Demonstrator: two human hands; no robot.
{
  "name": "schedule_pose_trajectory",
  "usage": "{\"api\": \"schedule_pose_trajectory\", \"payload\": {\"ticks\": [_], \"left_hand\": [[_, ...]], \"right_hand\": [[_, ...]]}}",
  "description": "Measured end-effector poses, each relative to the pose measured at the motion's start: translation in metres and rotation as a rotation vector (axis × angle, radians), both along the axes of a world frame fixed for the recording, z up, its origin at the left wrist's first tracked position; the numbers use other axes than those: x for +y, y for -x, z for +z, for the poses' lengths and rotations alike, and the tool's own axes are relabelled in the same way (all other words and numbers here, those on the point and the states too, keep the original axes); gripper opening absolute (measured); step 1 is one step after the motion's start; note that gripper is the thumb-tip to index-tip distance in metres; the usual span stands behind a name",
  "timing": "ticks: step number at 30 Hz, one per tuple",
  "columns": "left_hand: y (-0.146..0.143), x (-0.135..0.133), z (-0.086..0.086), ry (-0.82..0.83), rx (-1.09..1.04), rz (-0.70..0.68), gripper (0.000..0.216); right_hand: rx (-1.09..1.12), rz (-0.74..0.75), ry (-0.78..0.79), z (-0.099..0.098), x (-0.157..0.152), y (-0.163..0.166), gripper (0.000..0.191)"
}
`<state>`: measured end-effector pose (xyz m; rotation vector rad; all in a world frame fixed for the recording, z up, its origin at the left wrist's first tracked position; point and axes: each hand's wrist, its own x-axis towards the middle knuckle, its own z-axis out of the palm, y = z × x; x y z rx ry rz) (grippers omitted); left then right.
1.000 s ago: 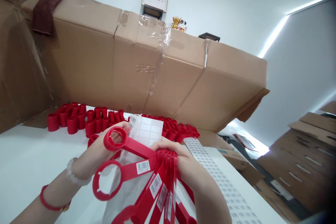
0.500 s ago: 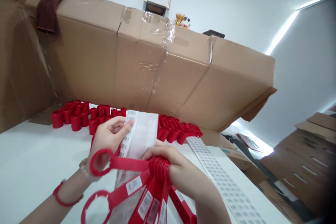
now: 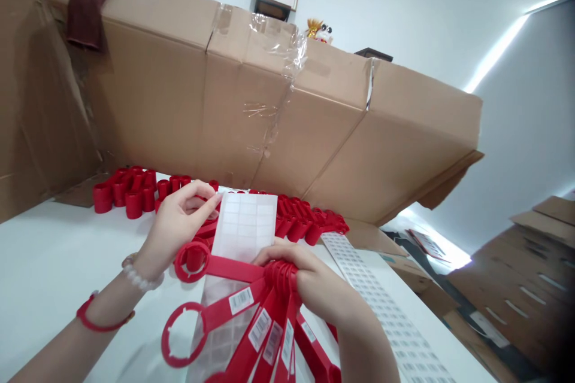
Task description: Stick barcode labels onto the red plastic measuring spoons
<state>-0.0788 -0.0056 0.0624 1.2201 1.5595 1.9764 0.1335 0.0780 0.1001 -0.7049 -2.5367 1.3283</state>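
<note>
Head view: right hand (image 3: 309,275), fingers curled tight, grips red handles (image 3: 236,268) over the label sheet (image 3: 245,221), above the desk (image 3: 45,275); left hand (image 3: 177,218), fingers nearly meeting by the sheet's corner, hold unclear. Handles likely light, stiff: grip gathered ends. Sheet probably flimsy: take edges.

There are two hands (image 3: 177,215) (image 3: 317,281), one red bracelet (image 3: 101,327), one maroon cloth (image 3: 92,9), over a dozen red pieces (image 3: 236,269).

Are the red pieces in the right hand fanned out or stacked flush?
Fanned out: the red pieces are bunched at the right hand, while their other ends spread apart, leaving several barcode labels showing.
</note>
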Motion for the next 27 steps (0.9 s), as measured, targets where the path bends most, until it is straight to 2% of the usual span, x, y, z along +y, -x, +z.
{"api": "schedule_pose_trajectory", "payload": {"ticks": [4, 9, 12, 15, 18, 22, 27], "left_hand": [[0.016, -0.009, 0.006, 0.027, 0.045, 0.045, 0.027], [0.020, -0.039, 0.022, 0.026, 0.078, 0.214, 0.023], [0.001, -0.049, 0.027, 0.122, 0.164, 0.104, 0.029], [-0.023, -0.045, 0.021, 0.185, 0.395, 0.032, 0.032], [-0.038, -0.034, 0.010, 0.228, 0.545, 0.093, 0.030], [-0.042, -0.028, 0.001, 0.227, 0.577, 0.108, 0.026], [-0.041, -0.027, 0.001, 0.223, 0.616, 0.124, 0.023]], "right_hand": [[-0.007, -0.091, 0.015, -0.003, 0.004, -0.001, 0.042], [0.016, -0.146, 0.035, -0.005, 0.004, -0.002, 0.044], [0.031, -0.156, -0.038, -0.003, 0.001, -0.002, 0.050], [0.024, -0.162, -0.131, -0.001, -0.004, -0.003, 0.049], [0.017, -0.175, -0.171, 0.002, -0.008, -0.005, 0.045], [0.002, -0.212, -0.183, 0.002, -0.011, -0.010, 0.048], [-0.014, -0.216, -0.160, 0.005, -0.013, -0.014, 0.046]]}}
